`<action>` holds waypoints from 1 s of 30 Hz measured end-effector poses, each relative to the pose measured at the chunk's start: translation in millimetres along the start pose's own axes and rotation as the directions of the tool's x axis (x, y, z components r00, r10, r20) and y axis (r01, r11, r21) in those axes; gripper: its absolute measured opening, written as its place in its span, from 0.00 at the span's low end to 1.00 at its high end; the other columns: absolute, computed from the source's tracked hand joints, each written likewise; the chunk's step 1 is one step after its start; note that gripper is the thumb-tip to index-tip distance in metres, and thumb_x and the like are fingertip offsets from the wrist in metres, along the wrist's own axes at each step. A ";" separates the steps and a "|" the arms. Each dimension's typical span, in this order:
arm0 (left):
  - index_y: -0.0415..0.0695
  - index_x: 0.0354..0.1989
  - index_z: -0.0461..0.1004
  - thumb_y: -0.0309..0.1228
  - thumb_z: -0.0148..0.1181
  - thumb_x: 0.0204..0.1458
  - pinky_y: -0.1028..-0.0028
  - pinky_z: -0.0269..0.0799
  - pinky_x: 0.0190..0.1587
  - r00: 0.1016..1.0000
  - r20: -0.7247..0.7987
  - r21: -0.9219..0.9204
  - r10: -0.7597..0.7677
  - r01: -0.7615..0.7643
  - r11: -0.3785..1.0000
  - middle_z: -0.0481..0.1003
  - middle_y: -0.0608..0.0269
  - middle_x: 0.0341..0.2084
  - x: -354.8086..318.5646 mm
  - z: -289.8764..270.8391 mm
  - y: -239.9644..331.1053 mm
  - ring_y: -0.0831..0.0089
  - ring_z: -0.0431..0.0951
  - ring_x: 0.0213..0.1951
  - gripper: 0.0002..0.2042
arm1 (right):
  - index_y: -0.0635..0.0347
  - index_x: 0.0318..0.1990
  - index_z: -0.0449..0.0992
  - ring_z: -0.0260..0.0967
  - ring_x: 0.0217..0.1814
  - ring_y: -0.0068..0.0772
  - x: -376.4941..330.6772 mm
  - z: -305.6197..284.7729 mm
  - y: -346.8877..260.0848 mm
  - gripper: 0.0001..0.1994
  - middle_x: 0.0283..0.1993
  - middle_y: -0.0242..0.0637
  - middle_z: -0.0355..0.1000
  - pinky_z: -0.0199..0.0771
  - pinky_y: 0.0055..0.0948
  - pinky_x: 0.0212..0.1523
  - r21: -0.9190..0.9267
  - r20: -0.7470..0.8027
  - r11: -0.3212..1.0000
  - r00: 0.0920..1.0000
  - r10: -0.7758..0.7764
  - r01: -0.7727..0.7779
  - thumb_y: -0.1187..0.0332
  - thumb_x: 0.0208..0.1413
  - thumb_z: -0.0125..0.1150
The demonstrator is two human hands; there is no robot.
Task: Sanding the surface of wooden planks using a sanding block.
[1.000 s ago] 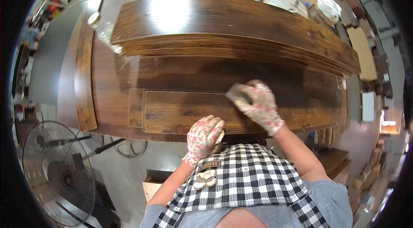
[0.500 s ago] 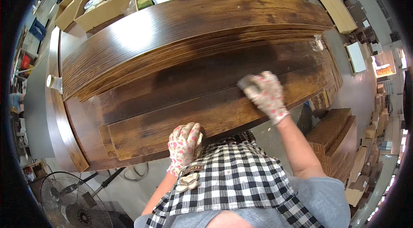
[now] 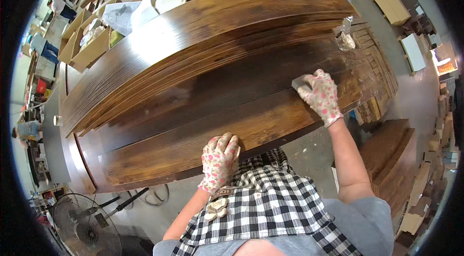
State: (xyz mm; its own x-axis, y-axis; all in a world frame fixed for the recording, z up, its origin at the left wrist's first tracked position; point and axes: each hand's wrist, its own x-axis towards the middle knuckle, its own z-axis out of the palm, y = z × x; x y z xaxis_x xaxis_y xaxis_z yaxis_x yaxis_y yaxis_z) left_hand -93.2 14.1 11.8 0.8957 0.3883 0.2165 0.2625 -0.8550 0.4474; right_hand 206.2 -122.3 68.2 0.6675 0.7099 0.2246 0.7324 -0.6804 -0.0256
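Both my hands wear pale work gloves with pink dots. My left hand [image 3: 220,162] is closed over the near edge of a long brown wood-grain board [image 3: 169,152], its fingers bent on the top face. Farther right, my right hand [image 3: 322,95] grips a small pale grey block [image 3: 298,83] like a sanding block, pressed down close to the board's far long edge. The block's underside and part of its body are hidden by the glove. Behind the near board lies a darker board surface [image 3: 208,99], with a thin seam between them.
Stacked wood-grain boards [image 3: 232,12] rise at the far side. A clear bag-like item [image 3: 345,41] sits at the right end. Cardboard boxes [image 3: 92,46] stand beyond. A floor fan [image 3: 87,227] is at the lower left, a board stack [image 3: 386,154] at the right.
My right hand has moved right along the board with the grey block. My left hand stays on the near edge. The whole view has turned slightly.
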 end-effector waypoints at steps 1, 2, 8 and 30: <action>0.47 0.52 0.77 0.30 0.65 0.51 0.56 0.71 0.53 1.000 0.010 0.000 0.020 -0.020 1.000 0.75 0.59 0.52 9.4 9.4 13.1 0.54 0.74 0.53 0.18 | 0.41 0.27 0.83 0.72 0.34 0.37 0.9 1.8 3.9 0.10 0.29 0.37 0.72 0.76 0.35 0.34 0.065 -0.066 0.994 0.994 -0.087 0.091 0.50 0.51 0.66; 0.46 0.52 0.77 0.30 0.65 0.50 0.56 0.71 0.53 0.999 0.014 -0.004 0.045 -0.045 0.999 0.74 0.59 0.52 19.1 18.4 25.8 0.54 0.74 0.53 0.18 | 0.41 0.26 0.83 0.72 0.33 0.37 1.1 3.8 5.6 0.10 0.29 0.37 0.72 0.75 0.35 0.33 0.082 0.005 0.993 0.997 -0.081 0.080 0.50 0.51 0.66; 0.46 0.52 0.76 0.31 0.64 0.52 0.56 0.70 0.51 0.993 0.028 0.067 0.111 -0.112 0.991 0.75 0.58 0.49 60.8 55.6 70.9 0.53 0.73 0.51 0.18 | 0.40 0.30 0.83 0.72 0.38 0.39 -8.8 44.5 29.1 0.09 0.32 0.36 0.73 0.75 0.38 0.39 0.193 -0.186 0.931 0.943 -0.274 0.309 0.51 0.48 0.65; 0.47 0.48 0.77 0.24 0.64 0.46 0.56 0.72 0.46 0.982 -0.059 0.127 0.180 -0.172 0.977 0.74 0.56 0.42 86.1 76.6 73.1 0.52 0.74 0.42 0.18 | 0.54 0.52 0.80 0.70 0.60 0.40 -52.8 -6.5 319.3 0.25 0.53 0.37 0.77 0.67 0.39 0.65 0.543 0.359 0.784 0.927 0.109 -0.302 0.59 0.43 0.73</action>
State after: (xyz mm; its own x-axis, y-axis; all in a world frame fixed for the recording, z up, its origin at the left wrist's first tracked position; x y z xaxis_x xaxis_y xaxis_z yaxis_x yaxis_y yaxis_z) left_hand 30.7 -41.3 -3.2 0.9058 0.2471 0.3443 0.1479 -0.9456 0.2898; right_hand 403.9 -378.3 54.5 0.7469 0.6492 -0.1440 0.4453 -0.6491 -0.6167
